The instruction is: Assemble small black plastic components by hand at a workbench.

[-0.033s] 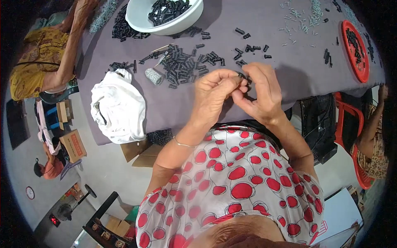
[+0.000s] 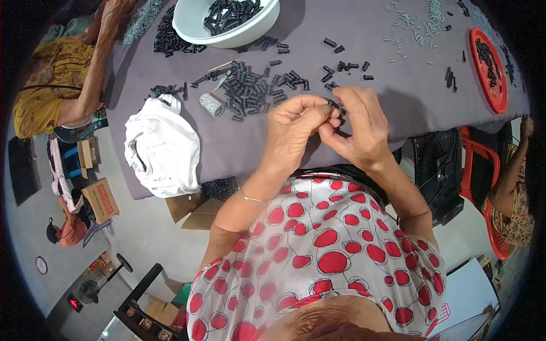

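My left hand (image 2: 297,126) is closed, thumb and forefinger pinching a small black plastic part (image 2: 334,104) near the table's front edge. Close beside it, my right hand (image 2: 359,129) curves around with thumb and fingers apart. The right forefinger's tip is at the part's far end; whether it presses on it is hard to tell. Most of the part is hidden by the fingers. Beyond my hands lies a loose heap of similar black parts (image 2: 247,88), with several more scattered to its right.
A white basin (image 2: 187,35) of black parts stands at the back. To the left are a bunched white cloth (image 2: 162,150) and a grey speckled roll (image 2: 211,105). Small metal springs (image 2: 418,37) and a red tray (image 2: 500,105) lie at the right. Other people sit at both sides.
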Action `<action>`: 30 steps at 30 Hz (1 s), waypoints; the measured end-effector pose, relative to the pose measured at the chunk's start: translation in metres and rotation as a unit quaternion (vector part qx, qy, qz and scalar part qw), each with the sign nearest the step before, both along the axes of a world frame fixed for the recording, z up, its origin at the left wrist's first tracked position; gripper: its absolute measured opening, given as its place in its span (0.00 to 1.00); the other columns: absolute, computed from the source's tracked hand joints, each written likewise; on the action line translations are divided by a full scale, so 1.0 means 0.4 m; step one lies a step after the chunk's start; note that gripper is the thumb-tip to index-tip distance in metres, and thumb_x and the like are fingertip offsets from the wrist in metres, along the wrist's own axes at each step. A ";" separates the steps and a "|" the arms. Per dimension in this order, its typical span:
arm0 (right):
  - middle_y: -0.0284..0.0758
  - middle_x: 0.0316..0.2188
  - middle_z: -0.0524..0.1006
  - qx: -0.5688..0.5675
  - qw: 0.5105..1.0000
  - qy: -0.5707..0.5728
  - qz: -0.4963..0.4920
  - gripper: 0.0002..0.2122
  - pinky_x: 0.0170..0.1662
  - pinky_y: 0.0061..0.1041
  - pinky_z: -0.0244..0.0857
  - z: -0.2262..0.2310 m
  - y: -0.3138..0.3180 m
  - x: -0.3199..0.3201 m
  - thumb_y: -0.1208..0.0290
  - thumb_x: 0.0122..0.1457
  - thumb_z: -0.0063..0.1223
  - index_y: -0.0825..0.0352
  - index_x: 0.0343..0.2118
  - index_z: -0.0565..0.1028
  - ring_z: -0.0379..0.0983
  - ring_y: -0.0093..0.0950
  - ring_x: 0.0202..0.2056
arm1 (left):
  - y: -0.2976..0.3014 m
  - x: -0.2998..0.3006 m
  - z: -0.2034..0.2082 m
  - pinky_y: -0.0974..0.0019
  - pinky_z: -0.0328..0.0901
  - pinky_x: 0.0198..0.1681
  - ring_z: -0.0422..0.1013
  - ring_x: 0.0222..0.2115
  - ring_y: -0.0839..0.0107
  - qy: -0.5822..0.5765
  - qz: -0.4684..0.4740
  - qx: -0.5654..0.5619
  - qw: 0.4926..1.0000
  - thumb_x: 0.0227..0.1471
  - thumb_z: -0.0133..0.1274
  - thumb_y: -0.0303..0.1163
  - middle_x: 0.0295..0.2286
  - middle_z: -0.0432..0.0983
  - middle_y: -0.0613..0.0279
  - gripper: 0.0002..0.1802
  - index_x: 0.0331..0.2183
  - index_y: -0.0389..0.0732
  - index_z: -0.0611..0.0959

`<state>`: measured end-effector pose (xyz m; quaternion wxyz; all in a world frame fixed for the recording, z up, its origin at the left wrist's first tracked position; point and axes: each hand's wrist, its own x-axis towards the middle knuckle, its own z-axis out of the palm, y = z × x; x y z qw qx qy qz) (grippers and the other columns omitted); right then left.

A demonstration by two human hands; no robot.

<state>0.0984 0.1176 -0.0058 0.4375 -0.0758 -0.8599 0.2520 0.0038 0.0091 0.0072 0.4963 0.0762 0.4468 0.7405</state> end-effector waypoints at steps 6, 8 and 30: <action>0.32 0.24 0.68 0.053 0.993 -0.107 -0.019 0.20 0.26 0.26 0.65 0.006 -0.006 0.008 0.71 0.32 0.62 0.67 0.33 0.72 0.67 0.30 0.25 | -0.003 0.000 -0.002 0.74 0.68 0.32 0.72 0.27 0.76 0.014 0.006 -0.017 1.000 0.52 0.51 0.23 0.27 0.77 0.58 0.05 0.30 0.31 0.78; 0.30 0.22 0.66 0.065 0.990 -0.122 -0.035 0.19 0.25 0.26 0.66 0.012 -0.007 0.009 0.70 0.32 0.61 0.67 0.32 0.72 0.67 0.28 0.24 | 0.003 0.002 0.005 0.75 0.68 0.31 0.72 0.26 0.77 0.020 0.012 -0.030 0.999 0.51 0.52 0.22 0.27 0.77 0.58 0.04 0.29 0.31 0.78; 0.30 0.19 0.65 0.107 0.992 -0.053 -0.032 0.15 0.21 0.24 0.63 -0.009 0.026 0.003 0.74 0.29 0.58 0.67 0.26 0.72 0.65 0.28 0.20 | -0.004 -0.005 0.009 0.76 0.66 0.31 0.70 0.27 0.79 0.004 -0.050 -0.056 0.997 0.55 0.47 0.28 0.28 0.75 0.61 0.08 0.32 0.33 0.76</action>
